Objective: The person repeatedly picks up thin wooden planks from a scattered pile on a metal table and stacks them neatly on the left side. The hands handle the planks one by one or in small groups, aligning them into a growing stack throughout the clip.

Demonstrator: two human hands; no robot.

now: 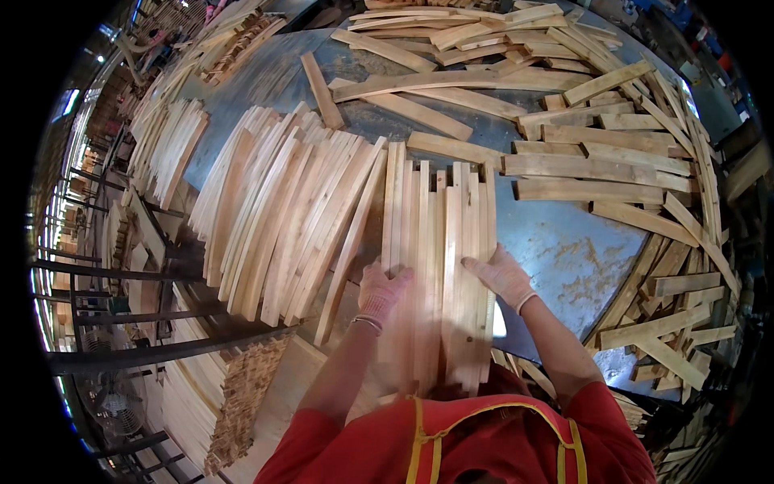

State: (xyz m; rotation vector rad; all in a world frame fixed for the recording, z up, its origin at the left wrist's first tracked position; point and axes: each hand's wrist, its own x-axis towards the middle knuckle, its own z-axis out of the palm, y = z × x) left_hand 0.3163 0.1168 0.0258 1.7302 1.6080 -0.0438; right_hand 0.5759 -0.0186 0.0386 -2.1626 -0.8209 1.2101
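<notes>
In front of my body stands a bundle of long, pale wooden strips (pixel 435 250), side by side with uneven far ends. My left hand (pixel 384 290), in a thin light glove, grips the bundle's left side with the thumb over the top. On the opposite side, my gloved right hand (pixel 501 278) holds it the same way; the fingers of both hands are partly hidden by the wood. Left of the bundle, a single strip (pixel 352 242) leans beside a wide row of stacked strips (pixel 278 210).
The blue-grey metal table (pixel 564 266) has sawdust on it. Loose wooden strips (pixel 601 169) pile up along its right side and far end (pixel 459 48). Another stack of strips (pixel 177 149) stands at far left. Dark metal bars (pixel 161 351) run along the left, near a fan (pixel 119 411).
</notes>
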